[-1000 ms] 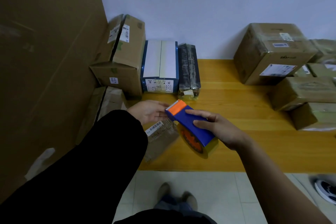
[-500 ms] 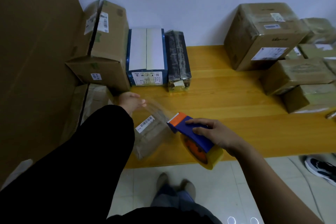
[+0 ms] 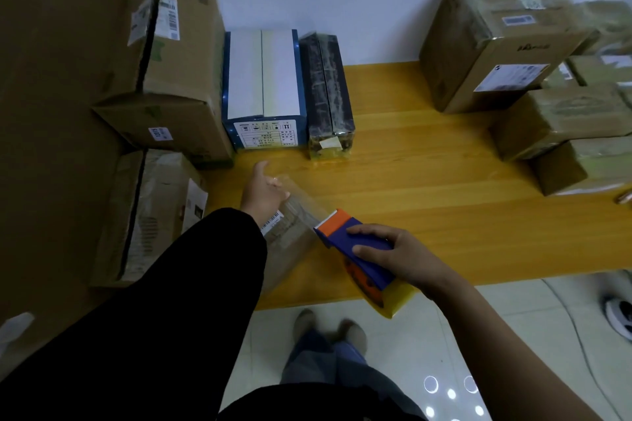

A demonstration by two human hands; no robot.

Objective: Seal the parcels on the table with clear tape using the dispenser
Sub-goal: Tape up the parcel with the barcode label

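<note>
The small brown cardboard parcel (image 3: pixel 290 249) lies below my spread hands near the yellow wooden table's (image 3: pixel 444 215) edge. My left hand (image 3: pixel 263 196) pinches the clear tape strip (image 3: pixel 301 198). My right hand (image 3: pixel 400 258) grips the blue-and-orange tape dispenser (image 3: pixel 337 236), with white floor tiles (image 3: pixel 478 335) beneath.

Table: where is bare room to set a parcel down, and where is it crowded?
Free: the bare tabletop between the black box and the right-hand parcel stack, forward to the front edge. Crowded: the left side, around the dispenser and stacked boxes.
</note>
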